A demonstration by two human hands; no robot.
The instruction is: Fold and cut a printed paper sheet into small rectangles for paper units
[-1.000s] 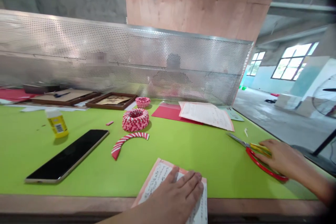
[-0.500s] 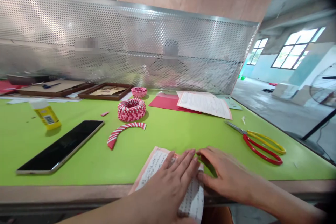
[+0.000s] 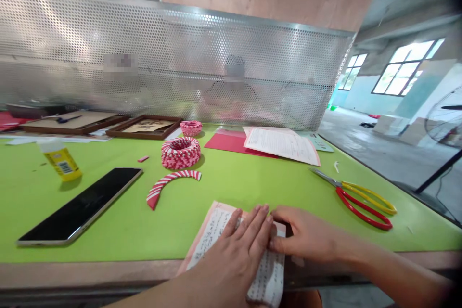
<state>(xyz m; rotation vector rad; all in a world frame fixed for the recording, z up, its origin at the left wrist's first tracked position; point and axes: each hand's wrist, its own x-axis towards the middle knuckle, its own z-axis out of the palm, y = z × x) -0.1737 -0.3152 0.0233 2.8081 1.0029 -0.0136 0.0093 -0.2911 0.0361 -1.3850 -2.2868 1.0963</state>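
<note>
The left hand (image 3: 236, 252) lies flat, fingers unclenched, over the written sheet (image 3: 209, 231) overhanging the bench's (image 3: 234, 180) near edge. The right hand (image 3: 310, 236) curls at its right side, pinch unclear. This looks like steadying, calling for no slip next. Open space lies far; scissors (image 3: 338, 184) flank right.

Decent open lane on the green tabletop (image 3: 245, 183) between the striped paper arc (image 3: 168, 184) and the scissors (image 3: 337, 184), from the hands (image 3: 240, 248) back to the red paper (image 3: 224, 142). Left's tighter: smartphone (image 3: 83, 207) lying there, yellow glue stick (image 3: 62, 163) just past it. Perforated metal panel (image 3: 173, 67) blocks the back.
</note>
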